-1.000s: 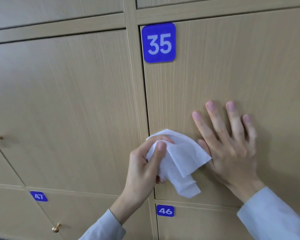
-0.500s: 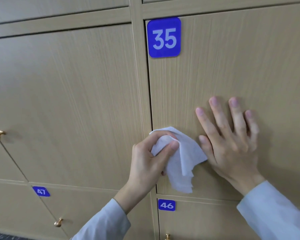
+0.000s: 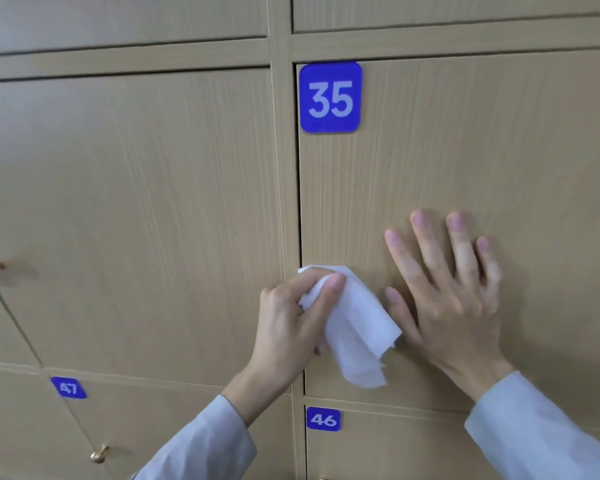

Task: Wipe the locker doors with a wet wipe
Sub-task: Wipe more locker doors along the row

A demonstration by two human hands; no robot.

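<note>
Soft, even light falls without glare. A faint shadow lies just right of the fingers (image 3: 454,244), which look slightly blurred. Lines bend near the edges.

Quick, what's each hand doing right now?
Left hand: holding the wet wipe.
Right hand: open, flat on door 35.
</note>
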